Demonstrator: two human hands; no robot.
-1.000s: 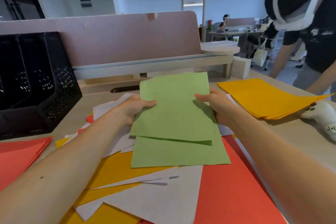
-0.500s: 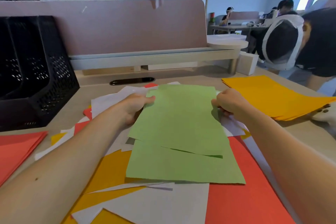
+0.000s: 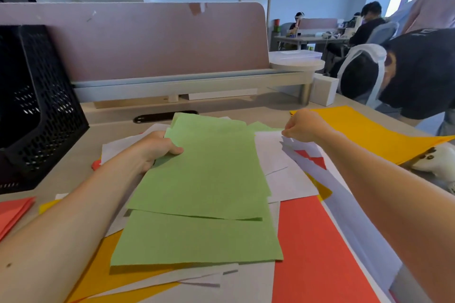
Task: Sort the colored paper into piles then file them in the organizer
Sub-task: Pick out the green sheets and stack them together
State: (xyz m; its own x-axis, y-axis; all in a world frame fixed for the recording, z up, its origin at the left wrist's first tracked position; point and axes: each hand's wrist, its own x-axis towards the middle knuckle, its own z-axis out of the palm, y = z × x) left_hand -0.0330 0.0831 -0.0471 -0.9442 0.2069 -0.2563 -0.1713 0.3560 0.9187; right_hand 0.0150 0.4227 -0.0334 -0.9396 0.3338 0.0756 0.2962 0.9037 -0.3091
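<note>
1. Beige tabletop (image 3: 113, 125) is spread with a messy heap of paper: a red sheet (image 3: 317, 253), white sheets (image 3: 290, 179) and yellow sheets (image 3: 98, 273), all lying over each other.
2. Two green sheets (image 3: 211, 172) lie on top of the heap, one partly over the other.
3. The left hand (image 3: 155, 147) holds the left edge of the top green sheet, with the thumb on top and the fingers tucked under.
4. The right hand (image 3: 302, 125) is at the far edge of the white sheets. Its fingers are curled close together, but I cannot tell if they pinch the paper.
5. A red pile (image 3: 12, 214) sits at the left edge. A yellow pile (image 3: 369, 135) sits on the right, with a white gadget (image 3: 435, 160) just beside it.
6. The black mesh organizer (image 3: 44, 110) stands at the far left.
7. A pink divider wall (image 3: 160, 44) runs along the back, and a person in a dark shirt (image 3: 418, 69) bends over on the right.
</note>
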